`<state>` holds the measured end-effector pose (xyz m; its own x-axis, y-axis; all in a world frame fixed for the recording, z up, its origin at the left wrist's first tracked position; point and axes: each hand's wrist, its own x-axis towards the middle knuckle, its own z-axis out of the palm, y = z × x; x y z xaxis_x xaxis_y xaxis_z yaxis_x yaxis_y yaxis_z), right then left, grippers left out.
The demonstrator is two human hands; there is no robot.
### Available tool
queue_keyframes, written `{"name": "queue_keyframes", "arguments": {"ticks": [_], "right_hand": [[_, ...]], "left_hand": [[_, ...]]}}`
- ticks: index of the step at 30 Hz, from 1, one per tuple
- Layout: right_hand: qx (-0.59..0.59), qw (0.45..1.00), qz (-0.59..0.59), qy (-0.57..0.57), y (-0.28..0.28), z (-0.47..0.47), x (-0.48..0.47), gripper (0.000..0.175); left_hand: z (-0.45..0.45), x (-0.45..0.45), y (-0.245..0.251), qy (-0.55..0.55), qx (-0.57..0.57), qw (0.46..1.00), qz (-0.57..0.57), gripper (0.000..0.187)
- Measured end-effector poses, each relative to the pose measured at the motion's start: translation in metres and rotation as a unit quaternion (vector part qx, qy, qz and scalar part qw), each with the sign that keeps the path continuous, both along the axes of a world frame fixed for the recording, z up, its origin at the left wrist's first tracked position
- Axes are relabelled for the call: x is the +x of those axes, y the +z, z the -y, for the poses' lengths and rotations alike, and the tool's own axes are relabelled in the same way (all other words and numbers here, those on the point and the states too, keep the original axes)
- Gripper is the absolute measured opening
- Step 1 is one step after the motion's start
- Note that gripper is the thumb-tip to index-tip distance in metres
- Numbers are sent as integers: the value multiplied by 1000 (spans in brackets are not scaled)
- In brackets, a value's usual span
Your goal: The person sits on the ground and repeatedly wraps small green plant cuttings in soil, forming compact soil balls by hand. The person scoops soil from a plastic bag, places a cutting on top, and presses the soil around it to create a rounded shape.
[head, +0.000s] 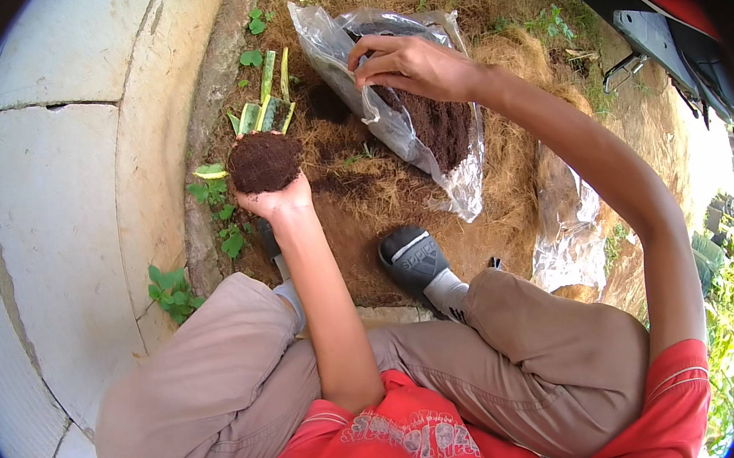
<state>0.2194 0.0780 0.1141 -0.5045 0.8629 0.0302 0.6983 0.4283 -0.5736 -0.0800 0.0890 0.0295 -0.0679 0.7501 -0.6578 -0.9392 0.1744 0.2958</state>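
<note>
My left hand [276, 197], palm up, carries a heaped mound of dark brown soil or coco peat [265, 162]; the mound hides most of the palm and fingers. Just beyond it, several cut green-and-yellow striped leaf pieces [275, 112] stand upright, their lower ends hidden behind the mound. My right hand [383, 63] pinches the upper edge of a clear plastic bag [390, 134] between thumb and fingers. The bag lies open on the ground, with more of the dark material [440, 129] inside.
Loose brown coir fibre [511, 66] covers the ground around the bag. Another clear plastic bag [565, 235] lies at the right. Pale paving slabs [56, 208] run along the left, with small green weeds [174, 295] at their edge. Part of a red and black motorcycle [667, 16] stands upper right.
</note>
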Motion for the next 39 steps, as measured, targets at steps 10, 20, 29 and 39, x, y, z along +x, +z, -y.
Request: {"name": "queue_keyframes", "arguments": {"ticks": [10,20,29,39], "right_hand": [[-124,984,111,-66,-9,3,13,25],[-104,993,3,-51,-27,19,-11,32],[55,994,57,73,-56,4,-47,34],[56,978,74,188,-85,-19,-110,29]], "left_hand": [[-1,3,7,-3,-12,1000,4,45],[-1,2,-4,-6,-4,1000,16,44],[1,-3,-8,-23,14,999,44,47],[-1,-8,-6,-9,25,1000,10,46]]}}
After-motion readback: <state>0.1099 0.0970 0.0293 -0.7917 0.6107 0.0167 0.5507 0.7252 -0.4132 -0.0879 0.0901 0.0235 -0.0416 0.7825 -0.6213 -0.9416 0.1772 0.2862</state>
